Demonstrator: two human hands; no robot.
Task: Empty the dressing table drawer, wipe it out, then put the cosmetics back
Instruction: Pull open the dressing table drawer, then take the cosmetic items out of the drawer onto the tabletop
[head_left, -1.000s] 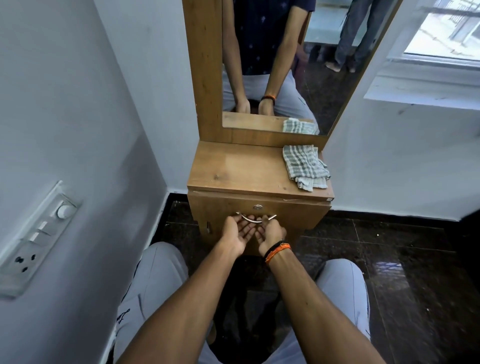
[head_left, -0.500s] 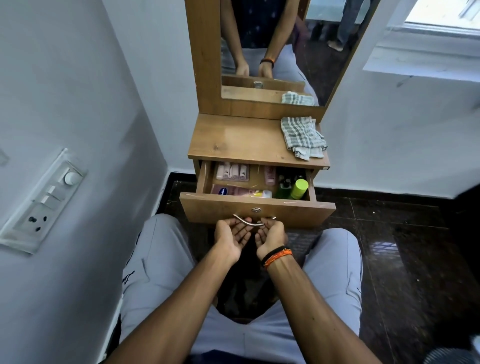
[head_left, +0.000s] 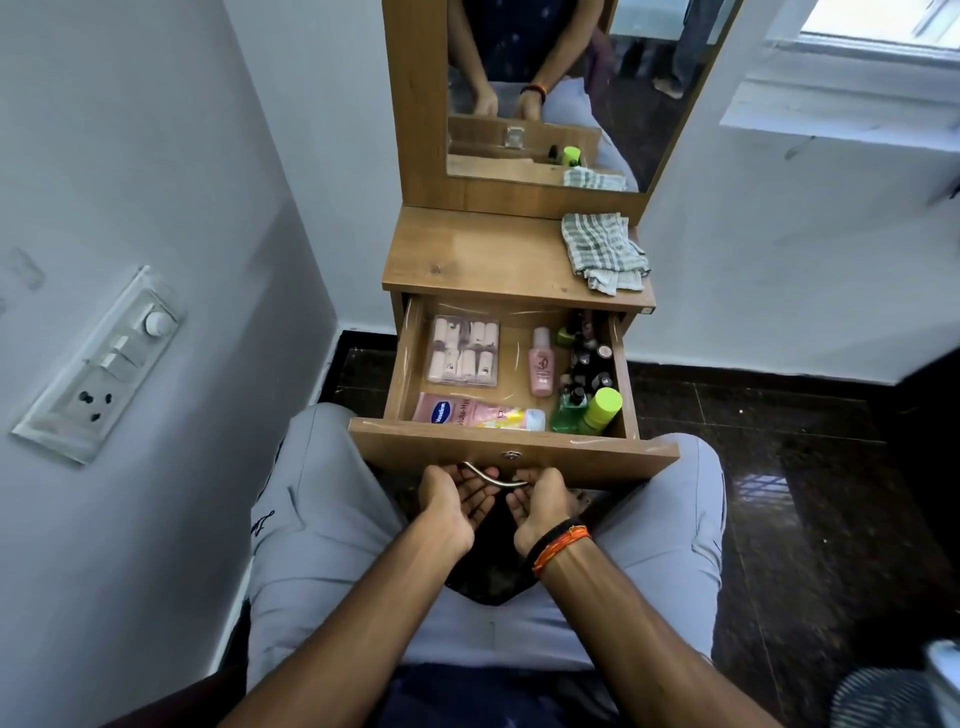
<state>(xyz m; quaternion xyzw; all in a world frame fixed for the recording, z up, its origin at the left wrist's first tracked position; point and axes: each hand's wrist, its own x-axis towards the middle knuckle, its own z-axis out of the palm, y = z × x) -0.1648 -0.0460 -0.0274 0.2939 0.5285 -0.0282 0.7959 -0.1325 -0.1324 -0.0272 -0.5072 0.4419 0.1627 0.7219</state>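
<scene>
Palms up, the left hand (head_left: 457, 500) and right hand (head_left: 540, 501) each curl a grip under the metal handle (head_left: 493, 479) of the open drawer (head_left: 514, 452), cosmetics inside; a checked cloth (head_left: 602, 252) lies on the bench (head_left: 478, 260) above.

Pale grey painted walls (head_left: 156, 130); white wall-mounted switch panel with dial and socket (head_left: 101, 366); glossy dark stone-tile floor (head_left: 779, 467); daylit window with white sill (head_left: 857, 67); tall wood-framed mirror (head_left: 550, 93).

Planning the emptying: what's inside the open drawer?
Drawer holds a clear case of pink tubes, Vaseline tube, pink bottle, green bottles, dark small bottles. Back right corner hidden under the tabletop.
</scene>
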